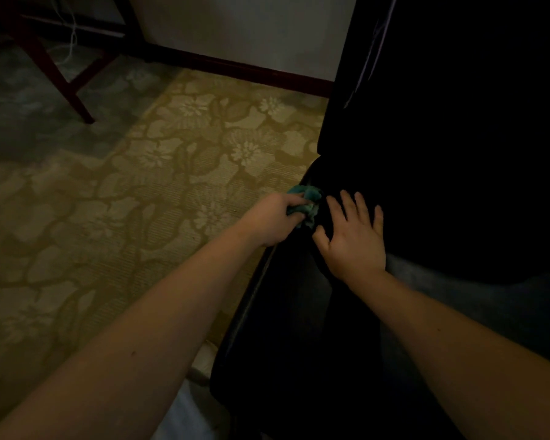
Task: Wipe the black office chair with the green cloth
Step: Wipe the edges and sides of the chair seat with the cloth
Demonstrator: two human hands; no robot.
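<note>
Left hand [275, 219] is gripping the bunched green cloth [308, 203] against the left edge of the black office chair [442, 169]; right hand [351, 233] is lying flat, fingers spread, bracing it. Wiping appears mid-course; the dim surface is giving no sign of how much remains.

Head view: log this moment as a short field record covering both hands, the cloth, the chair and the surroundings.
left hand: grips the bunched green cloth at the edge of the black chair
right hand: flat, fingers spread, resting on the black chair beside the cloth
cloth state: crumpled, partly hidden by the left hand
floor: floral carpet
background: wooden furniture legs, pale wall
lighting: dim; chair details hard to make out
</note>
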